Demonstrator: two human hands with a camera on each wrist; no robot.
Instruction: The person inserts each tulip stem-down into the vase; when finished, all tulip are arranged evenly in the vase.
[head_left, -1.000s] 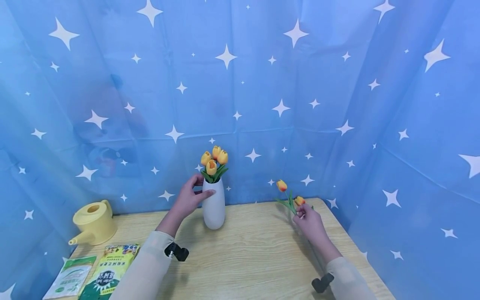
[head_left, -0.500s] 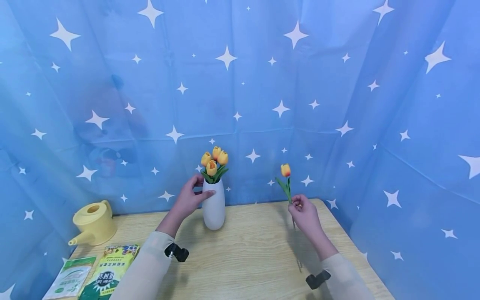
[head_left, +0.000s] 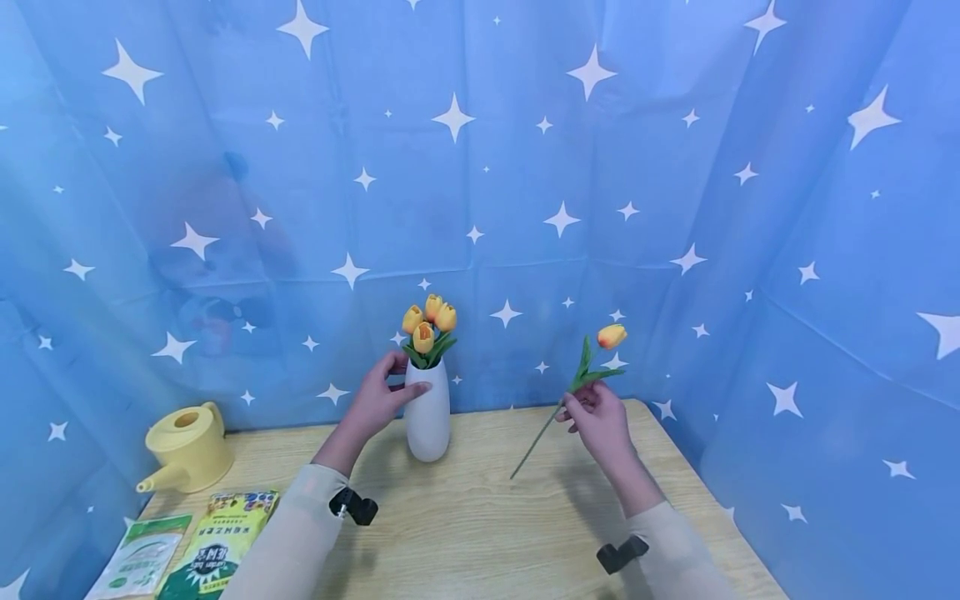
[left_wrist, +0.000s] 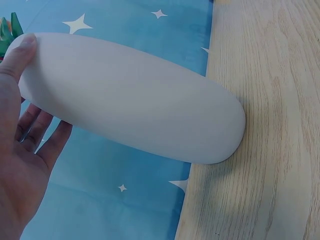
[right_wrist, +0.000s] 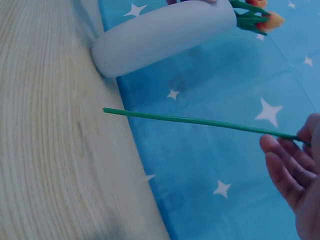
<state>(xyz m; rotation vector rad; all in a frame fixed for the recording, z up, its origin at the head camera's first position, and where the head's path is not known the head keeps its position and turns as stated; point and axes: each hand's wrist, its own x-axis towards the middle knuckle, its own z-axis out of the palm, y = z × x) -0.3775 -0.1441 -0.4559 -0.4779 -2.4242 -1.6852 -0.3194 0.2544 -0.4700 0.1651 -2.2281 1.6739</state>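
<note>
Left hand (head_left: 375, 396): located at the center of the head view. The thumb lies on the near side of the vase (head_left: 428, 417) just below its rim; the other fingers pass behind the neck, so the vase is gripped between them. The vase stands upright, base on the table (head_left: 480, 521). Four yellow-orange blooms (head_left: 423, 337) with green leaves project above its mouth.

Right hand (head_left: 603, 417): located right of center in the head view. Thumb and forefinger pinch the stem of a single tulip (head_left: 579, 382) just below its leaves; in the right wrist view the remaining fingers are loosely bent, apart from the stem. The tulip is tilted: flower head at upper right, bare stem end at lower left, well apart from the vase. Whether the stem end touches the table cannot be told.

Surroundings: a yellow can (head_left: 197, 450) stands at the lower left of the head view, spout toward the left. Below it lie a white-and-green packet (head_left: 142, 560) and a yellow-and-green bag (head_left: 213, 554). A blue curtain (head_left: 525, 158) with white stars fills the background.
</note>
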